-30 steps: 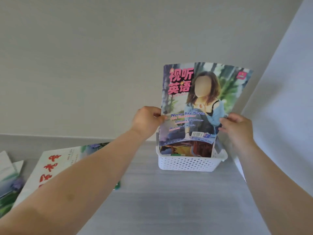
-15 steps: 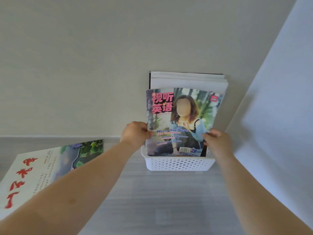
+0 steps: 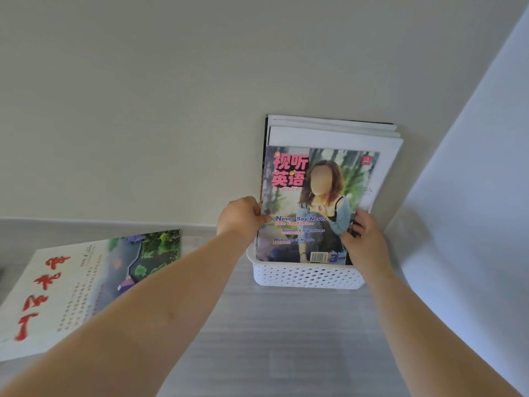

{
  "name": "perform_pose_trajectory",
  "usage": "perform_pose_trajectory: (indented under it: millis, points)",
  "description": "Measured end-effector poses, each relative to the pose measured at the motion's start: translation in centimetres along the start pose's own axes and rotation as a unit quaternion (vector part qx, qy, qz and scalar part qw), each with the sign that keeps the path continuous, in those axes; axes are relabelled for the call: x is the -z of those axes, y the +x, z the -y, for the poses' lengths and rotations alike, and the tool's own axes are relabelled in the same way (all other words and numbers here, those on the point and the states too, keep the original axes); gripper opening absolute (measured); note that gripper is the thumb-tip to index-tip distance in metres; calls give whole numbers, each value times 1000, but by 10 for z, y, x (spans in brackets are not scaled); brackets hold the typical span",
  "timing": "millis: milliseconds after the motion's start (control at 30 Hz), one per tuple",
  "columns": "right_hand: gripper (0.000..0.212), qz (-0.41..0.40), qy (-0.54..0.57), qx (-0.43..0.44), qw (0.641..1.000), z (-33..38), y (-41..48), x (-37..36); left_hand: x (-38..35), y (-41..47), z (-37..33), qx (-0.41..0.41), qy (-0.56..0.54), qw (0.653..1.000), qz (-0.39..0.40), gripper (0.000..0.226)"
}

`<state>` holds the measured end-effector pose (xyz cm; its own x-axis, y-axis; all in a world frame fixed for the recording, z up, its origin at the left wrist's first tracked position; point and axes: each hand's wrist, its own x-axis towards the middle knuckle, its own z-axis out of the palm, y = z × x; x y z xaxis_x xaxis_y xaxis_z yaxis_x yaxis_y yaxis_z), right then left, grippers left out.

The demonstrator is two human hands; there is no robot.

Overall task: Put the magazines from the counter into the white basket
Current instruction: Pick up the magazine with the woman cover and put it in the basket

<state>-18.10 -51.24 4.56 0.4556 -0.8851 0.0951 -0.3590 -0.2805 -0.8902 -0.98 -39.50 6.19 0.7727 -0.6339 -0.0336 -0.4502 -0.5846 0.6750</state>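
Note:
A white perforated basket (image 3: 307,277) stands on the grey counter against the back wall, near the right corner. A colourful magazine with pink characters (image 3: 315,196) stands upright in it, in front of several taller white-edged magazines (image 3: 332,133) that lean on the wall. My left hand (image 3: 242,217) grips the colourful magazine's left edge. Its right edge is held by my right hand (image 3: 363,239), thumb on the cover. Another magazine with red characters and a garden photo (image 3: 83,285) lies flat on the counter at the left.
The grey counter (image 3: 286,339) runs from the back wall toward me. A pale side wall (image 3: 472,210) closes in just right of the basket.
The colourful magazine went down from above the basket into it, in front of the other magazines. Both hands came down with it and keep their hold on its edges.

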Motion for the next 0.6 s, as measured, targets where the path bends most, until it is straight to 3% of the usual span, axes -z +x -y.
perform_pose_trajectory:
  millis: [167,267,400,600]
  points:
    - [45,4,-22,14,1000,8,-9,1,3,-3,6,-8,1,1000,7,23]
    - [42,-31,-32,23,999,18,-18,-2,10,-13,14,-18,-56,998,-18,27]
    - [43,-70,-48,48,995,38,-42,-16,30,-43,48,-26,-123,991,-39,12]
    - [25,-87,-61,139,985,70,-100,-75,89,-112,166,90,-116,983,-106,11]
